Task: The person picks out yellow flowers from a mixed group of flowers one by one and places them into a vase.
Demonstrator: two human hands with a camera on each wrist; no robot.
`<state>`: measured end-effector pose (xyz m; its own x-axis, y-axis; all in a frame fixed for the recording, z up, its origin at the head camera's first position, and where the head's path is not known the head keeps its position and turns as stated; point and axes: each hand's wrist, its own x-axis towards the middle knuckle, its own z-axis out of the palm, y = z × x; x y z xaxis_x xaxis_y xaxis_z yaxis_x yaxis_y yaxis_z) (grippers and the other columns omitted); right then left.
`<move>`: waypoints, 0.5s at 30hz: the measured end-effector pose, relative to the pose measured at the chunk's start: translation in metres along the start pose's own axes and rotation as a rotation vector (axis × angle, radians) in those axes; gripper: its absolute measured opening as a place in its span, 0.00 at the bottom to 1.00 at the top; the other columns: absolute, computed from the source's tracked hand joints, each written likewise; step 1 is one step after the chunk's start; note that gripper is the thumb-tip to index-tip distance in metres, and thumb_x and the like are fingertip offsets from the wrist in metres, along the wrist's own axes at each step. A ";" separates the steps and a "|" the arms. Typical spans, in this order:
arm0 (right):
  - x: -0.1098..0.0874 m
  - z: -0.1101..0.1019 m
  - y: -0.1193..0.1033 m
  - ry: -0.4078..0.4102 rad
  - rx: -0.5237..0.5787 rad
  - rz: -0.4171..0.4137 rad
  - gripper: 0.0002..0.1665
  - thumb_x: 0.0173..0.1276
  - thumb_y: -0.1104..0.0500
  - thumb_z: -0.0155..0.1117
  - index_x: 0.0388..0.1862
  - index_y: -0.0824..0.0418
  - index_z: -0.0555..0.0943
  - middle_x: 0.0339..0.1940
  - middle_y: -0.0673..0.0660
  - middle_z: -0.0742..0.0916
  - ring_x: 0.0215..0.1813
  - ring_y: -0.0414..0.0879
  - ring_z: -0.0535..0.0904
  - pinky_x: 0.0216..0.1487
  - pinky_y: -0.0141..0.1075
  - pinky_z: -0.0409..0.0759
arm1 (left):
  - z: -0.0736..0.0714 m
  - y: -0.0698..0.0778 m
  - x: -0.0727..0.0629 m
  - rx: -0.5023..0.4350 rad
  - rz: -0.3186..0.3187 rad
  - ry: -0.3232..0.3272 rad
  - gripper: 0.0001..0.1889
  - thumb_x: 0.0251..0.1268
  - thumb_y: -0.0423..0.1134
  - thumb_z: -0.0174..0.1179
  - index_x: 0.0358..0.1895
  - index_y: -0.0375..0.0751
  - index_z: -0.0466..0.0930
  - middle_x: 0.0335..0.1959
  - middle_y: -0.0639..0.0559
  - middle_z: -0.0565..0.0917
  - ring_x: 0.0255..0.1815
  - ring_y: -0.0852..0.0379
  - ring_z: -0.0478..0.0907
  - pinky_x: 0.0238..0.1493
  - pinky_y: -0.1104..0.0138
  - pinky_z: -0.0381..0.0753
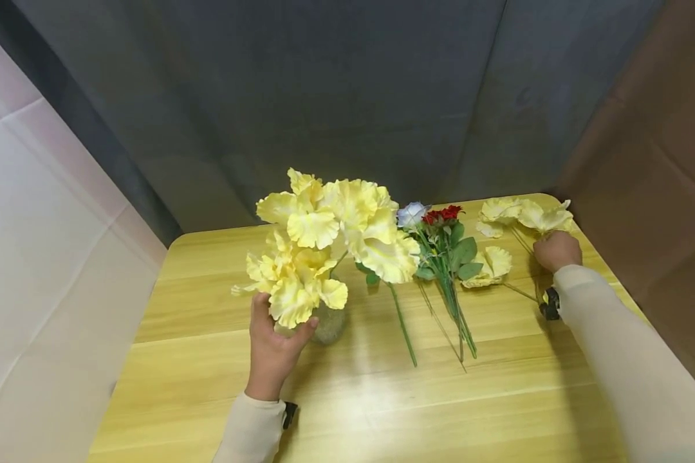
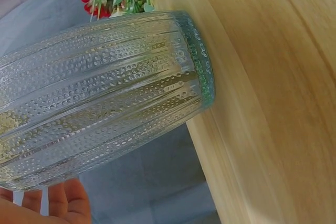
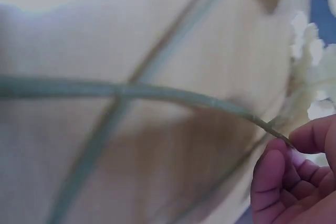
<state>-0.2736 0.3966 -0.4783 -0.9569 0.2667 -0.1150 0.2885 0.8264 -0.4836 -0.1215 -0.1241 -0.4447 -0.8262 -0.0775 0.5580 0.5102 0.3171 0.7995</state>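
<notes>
The left hand [image 1: 275, 350] has thumb and fingers curled round the upper part of a clear, dimpled glass vase [image 2: 105, 87], its base on the pale yellow wood-grain table [image 1: 179, 386], below a mass of large, ruffled yellow artificial blooms [image 1: 313, 228]. At about half past two from the vase, the right hand [image 1: 558, 251] pinches a thin green artificial stem [image 3: 178, 95] between thumb and forefinger. That stem crosses a second green stem [image 3: 100, 135], so lifting it could drag the neighbour along, or the slight pinch could slip. The wide blooms look top-heavy; a knock, or a loosened left grip, might tip the vase. A low sweep towards nine o'clock could scatter the green-stemmed bundle of red and pale blue flowers [image 1: 448, 273] at two o'clock from the vase.
</notes>
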 end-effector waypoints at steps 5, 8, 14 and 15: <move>0.001 -0.009 -0.014 0.068 0.065 -0.105 0.20 0.69 0.61 0.42 0.14 0.55 0.61 0.09 0.49 0.63 0.16 0.45 0.57 0.22 0.40 0.61 | -0.001 -0.001 -0.002 0.011 0.011 0.001 0.31 0.45 0.24 0.70 0.50 0.29 0.59 0.53 0.47 0.69 0.53 0.59 0.69 0.52 0.62 0.69; -0.003 -0.018 -0.028 0.072 0.150 -0.111 0.18 0.71 0.60 0.42 0.19 0.58 0.64 0.12 0.51 0.68 0.17 0.45 0.64 0.25 0.40 0.64 | -0.001 -0.001 -0.002 0.014 0.007 0.003 0.31 0.45 0.24 0.70 0.50 0.29 0.59 0.53 0.48 0.69 0.53 0.59 0.69 0.51 0.62 0.69; -0.023 -0.029 -0.058 0.049 0.373 -0.088 0.13 0.76 0.57 0.45 0.45 0.67 0.70 0.43 0.63 0.79 0.29 0.38 0.80 0.32 0.34 0.81 | 0.000 -0.001 -0.001 0.015 0.014 0.002 0.31 0.44 0.24 0.70 0.50 0.29 0.59 0.52 0.50 0.69 0.52 0.59 0.69 0.50 0.62 0.69; -0.027 -0.030 -0.062 0.051 0.403 -0.095 0.13 0.76 0.57 0.46 0.47 0.68 0.70 0.45 0.63 0.78 0.30 0.38 0.80 0.32 0.34 0.82 | 0.000 -0.001 -0.001 0.007 0.013 0.001 0.31 0.45 0.24 0.70 0.50 0.29 0.59 0.53 0.50 0.68 0.52 0.60 0.69 0.51 0.62 0.69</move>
<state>-0.2651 0.3531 -0.4191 -0.9727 0.2317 -0.0151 0.1530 0.5909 -0.7921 -0.1209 -0.1244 -0.4459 -0.8192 -0.0745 0.5686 0.5191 0.3250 0.7905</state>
